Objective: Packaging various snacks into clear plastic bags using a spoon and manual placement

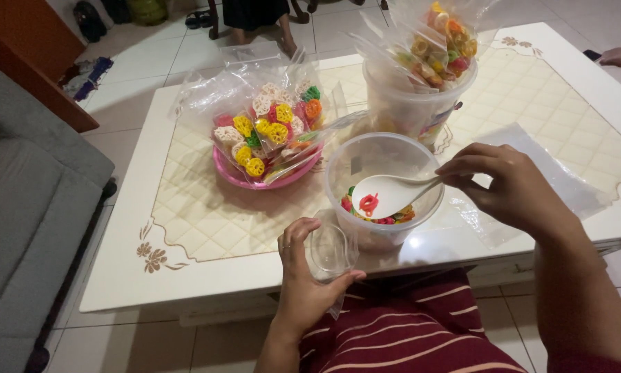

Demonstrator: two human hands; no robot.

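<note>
At lower centre the left hand (302, 276) pinches open a thin, slippery plastic bag (330, 252) by its rim; the right hand (507, 183) grips a white spoon (386, 195) holding light, brittle coloured crackers (369, 203).

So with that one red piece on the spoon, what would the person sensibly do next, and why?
Probably swing the white spoon over to the open clear bag and tip it in. The right hand holds the spoon above the bowl; the left hand holds the bag's mouth open beside it.

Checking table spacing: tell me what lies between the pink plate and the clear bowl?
Head view: only bare tabletop separates pink plate and clear bowl.
</note>
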